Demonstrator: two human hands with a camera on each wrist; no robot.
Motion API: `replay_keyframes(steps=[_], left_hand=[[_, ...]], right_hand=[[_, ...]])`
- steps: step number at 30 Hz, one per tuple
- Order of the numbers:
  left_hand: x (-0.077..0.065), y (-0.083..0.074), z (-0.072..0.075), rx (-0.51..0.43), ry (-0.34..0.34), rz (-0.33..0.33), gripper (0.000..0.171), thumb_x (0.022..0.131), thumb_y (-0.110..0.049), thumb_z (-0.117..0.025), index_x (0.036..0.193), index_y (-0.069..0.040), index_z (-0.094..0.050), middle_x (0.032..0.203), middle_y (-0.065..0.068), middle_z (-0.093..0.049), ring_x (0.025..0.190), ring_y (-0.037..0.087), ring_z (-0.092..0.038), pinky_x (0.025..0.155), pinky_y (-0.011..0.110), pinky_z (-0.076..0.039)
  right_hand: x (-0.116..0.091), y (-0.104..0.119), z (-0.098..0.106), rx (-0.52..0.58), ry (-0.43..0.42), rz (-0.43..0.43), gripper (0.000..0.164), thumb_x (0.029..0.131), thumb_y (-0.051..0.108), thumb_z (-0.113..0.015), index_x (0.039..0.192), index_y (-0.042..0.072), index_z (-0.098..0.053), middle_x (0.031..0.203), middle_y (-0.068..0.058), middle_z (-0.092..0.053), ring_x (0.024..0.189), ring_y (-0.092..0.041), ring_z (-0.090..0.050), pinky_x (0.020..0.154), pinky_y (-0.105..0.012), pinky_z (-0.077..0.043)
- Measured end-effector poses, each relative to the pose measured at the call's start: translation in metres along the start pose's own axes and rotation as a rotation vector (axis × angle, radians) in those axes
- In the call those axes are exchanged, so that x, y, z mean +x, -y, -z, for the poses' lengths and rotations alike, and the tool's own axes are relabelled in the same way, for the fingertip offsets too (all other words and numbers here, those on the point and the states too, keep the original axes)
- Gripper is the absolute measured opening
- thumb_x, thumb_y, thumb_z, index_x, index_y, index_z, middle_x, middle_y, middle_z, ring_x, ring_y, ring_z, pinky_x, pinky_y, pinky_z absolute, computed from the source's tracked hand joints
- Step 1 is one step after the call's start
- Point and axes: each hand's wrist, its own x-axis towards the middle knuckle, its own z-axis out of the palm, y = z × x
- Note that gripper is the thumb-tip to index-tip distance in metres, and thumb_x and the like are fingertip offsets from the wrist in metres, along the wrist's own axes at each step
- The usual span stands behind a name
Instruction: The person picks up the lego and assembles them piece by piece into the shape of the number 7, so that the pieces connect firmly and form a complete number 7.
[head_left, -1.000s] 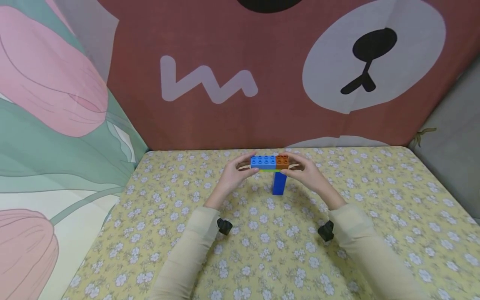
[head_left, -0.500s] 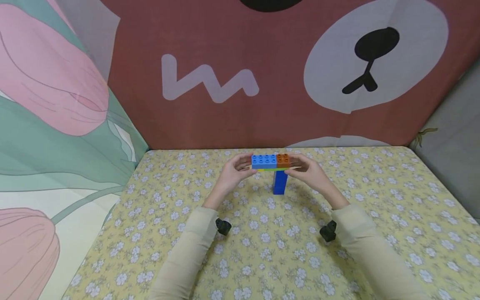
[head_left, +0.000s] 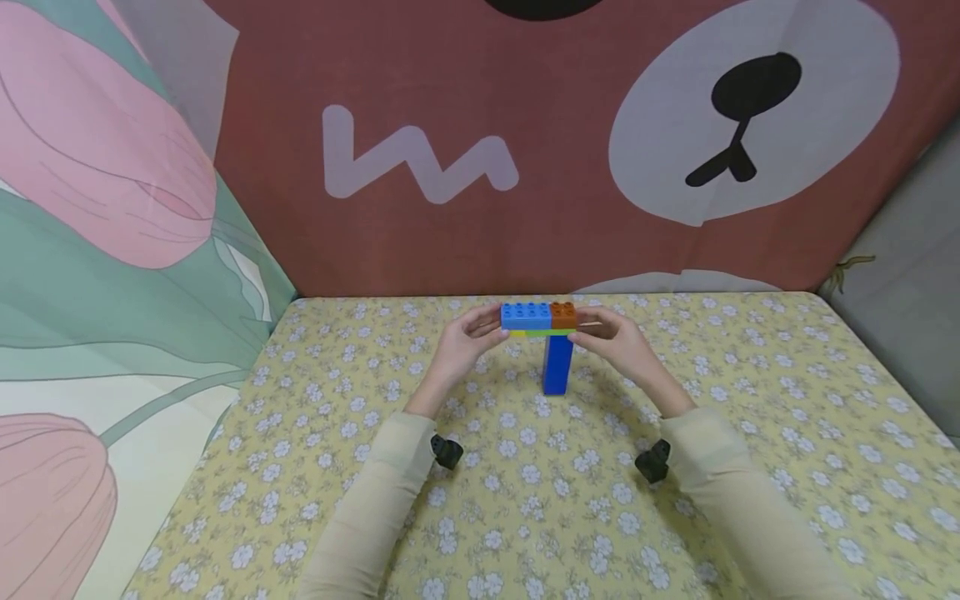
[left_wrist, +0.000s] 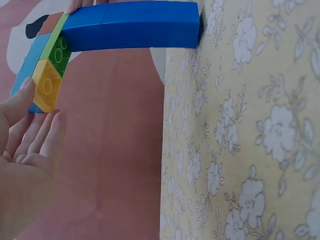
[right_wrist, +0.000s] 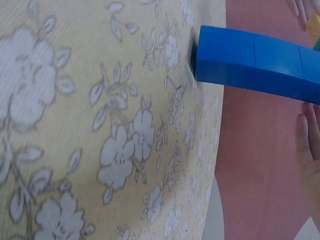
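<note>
In the head view, a toy-brick structure stands near the table's far middle. Its top bar has a light blue brick (head_left: 526,316) and an orange-brown brick (head_left: 563,316). Below them, a green brick (left_wrist: 59,52) and a yellow brick (left_wrist: 48,85) show in the left wrist view. A dark blue column (head_left: 557,367) of stacked bricks comes down under the bar's right end. My left hand (head_left: 459,350) pinches the bar's left end between thumb and fingers. At the other end, my right hand (head_left: 621,346) holds it the same way; its far fingers are partly hidden.
A floral yellow cloth (head_left: 525,500) covers the table. Behind it rises a reddish-brown backdrop (head_left: 420,250) with a printed animal face. A flower-patterned cloth (head_left: 112,167) hangs at the left, and a grey surface (head_left: 900,250) borders the right. Black devices sit on both wrists.
The bar has risen slightly in the head view, and more of the blue column and the yellow brick shows beneath it. Both hands keep their hold on its ends.
</note>
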Motion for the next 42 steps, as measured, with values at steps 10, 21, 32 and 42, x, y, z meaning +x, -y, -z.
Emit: replay_keyframes(steps=[10, 21, 32, 42], left_hand=[[-0.002, 0.000, 0.002, 0.003, -0.038, 0.008, 0.050, 0.091, -0.019, -0.065, 0.139, -0.013, -0.051, 0.137, 0.009, -0.057, 0.127, 0.021, -0.055, 0.102, 0.032, -0.049], [-0.003, 0.009, 0.006, 0.060, -0.027, 0.071, 0.050, 0.092, -0.023, -0.065, 0.138, -0.011, -0.052, 0.136, 0.012, -0.058, 0.124, 0.025, -0.057, 0.102, 0.039, -0.049], [0.000, 0.018, 0.006, 0.048, -0.027, 0.121, 0.050, 0.093, -0.017, -0.063, 0.138, -0.001, -0.049, 0.138, 0.020, -0.053, 0.120, 0.031, -0.059, 0.094, 0.036, -0.054], [0.001, 0.028, 0.005, 0.058, -0.056, 0.183, 0.045, 0.092, -0.018, -0.064, 0.132, 0.001, -0.055, 0.136, 0.018, -0.054, 0.116, 0.031, -0.061, 0.093, 0.037, -0.055]], right_hand=[[0.002, -0.001, -0.008, 0.034, -0.027, -0.035, 0.063, 0.090, 0.043, -0.063, 0.141, 0.009, -0.048, 0.135, -0.018, -0.054, 0.119, -0.035, -0.057, 0.102, -0.053, -0.046], [0.003, -0.005, -0.016, 0.103, 0.015, -0.116, 0.061, 0.092, 0.035, -0.064, 0.141, 0.003, -0.046, 0.142, -0.022, -0.048, 0.113, -0.031, -0.062, 0.100, -0.049, -0.048], [0.003, -0.006, -0.025, 0.091, 0.053, -0.166, 0.060, 0.096, 0.037, -0.057, 0.143, 0.002, -0.043, 0.140, -0.024, -0.049, 0.115, -0.034, -0.061, 0.100, -0.048, -0.049], [0.007, -0.009, -0.036, 0.037, 0.034, -0.214, 0.055, 0.096, 0.033, -0.057, 0.137, -0.003, -0.049, 0.130, -0.027, -0.057, 0.104, -0.028, -0.067, 0.095, -0.044, -0.053]])
